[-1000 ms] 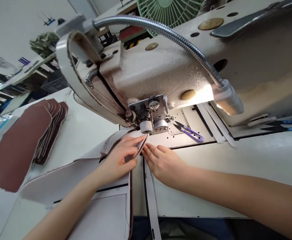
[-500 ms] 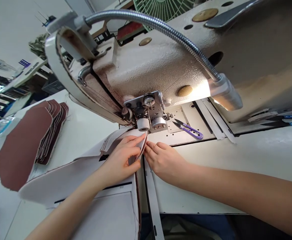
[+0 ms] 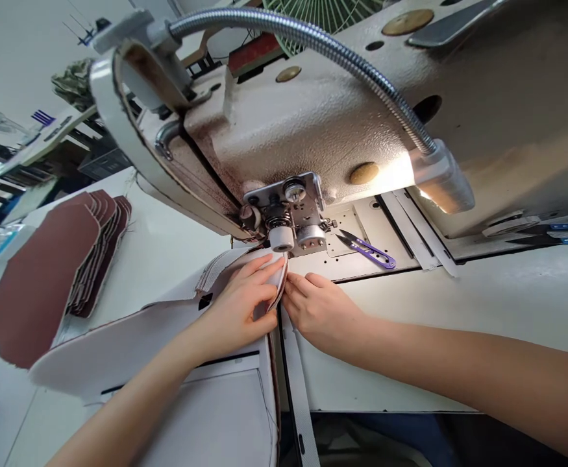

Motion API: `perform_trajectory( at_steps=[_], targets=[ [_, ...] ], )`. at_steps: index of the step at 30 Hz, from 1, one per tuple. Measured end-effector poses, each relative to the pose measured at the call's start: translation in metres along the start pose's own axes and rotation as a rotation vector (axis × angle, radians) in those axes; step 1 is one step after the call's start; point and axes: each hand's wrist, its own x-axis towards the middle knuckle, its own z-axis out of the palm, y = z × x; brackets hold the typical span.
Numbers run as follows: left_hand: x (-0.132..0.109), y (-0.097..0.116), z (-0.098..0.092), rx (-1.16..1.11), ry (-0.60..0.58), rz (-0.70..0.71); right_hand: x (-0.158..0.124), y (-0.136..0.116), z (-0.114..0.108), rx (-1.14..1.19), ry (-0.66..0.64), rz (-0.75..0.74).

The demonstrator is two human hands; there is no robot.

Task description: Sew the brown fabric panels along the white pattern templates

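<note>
**Two hands on one edge, right at the machine**

Here we are at the sewing machine (image 3: 264, 123), and all eyes are on the panel (image 3: 89, 360): white, trimmed in brown, spread over the table beneath the left arm, its layered edge (image 3: 282, 285) running up between the hands to the sewing head. The left hand (image 3: 245, 305) lies on top, fingers loosely spread, two stretched flat toward the head, thumb standing apart; it presses, rather than clasps. The right hand (image 3: 315, 311) sits across the edge, fingers bunched together against it; whether they pinch it, I cannot tell.

What makes this good work? Level layers, I'd say: left fingers flat and light, right fingers as a fence, both steering without tugging. That curve by the fingertips wants small, patient turns. And mind those left fingertips, so near the head! The panel's bulk could drag, so leave it slack. The snips (image 3: 369, 250) lie to the right, well apart from the edge; a fine place for them.
</note>
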Motion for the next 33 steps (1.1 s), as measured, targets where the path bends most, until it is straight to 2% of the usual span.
perform_trajectory(
  at_steps=[3, 8, 18, 28, 33],
  targets=[
    [0.001, 0.001, -0.002, -0.003, -0.021, -0.004, 0.0, 0.0, -0.001, 0.007, -0.007, -0.01],
    [0.003, 0.003, 0.0, 0.005, 0.018, -0.011, 0.0, 0.001, -0.001, 0.006, -0.011, -0.012],
    [0.007, 0.0, 0.004, -0.004, 0.093, -0.006, -0.001, 0.006, 0.01, -0.072, 0.099, -0.029],
    [0.013, 0.003, 0.002, -0.002, 0.083, -0.062, 0.0, 0.012, 0.014, -0.094, 0.136, -0.018],
    [0.014, 0.005, 0.006, 0.005, 0.153, -0.077, 0.0, 0.008, 0.013, -0.111, 0.164, -0.007]
  ],
)
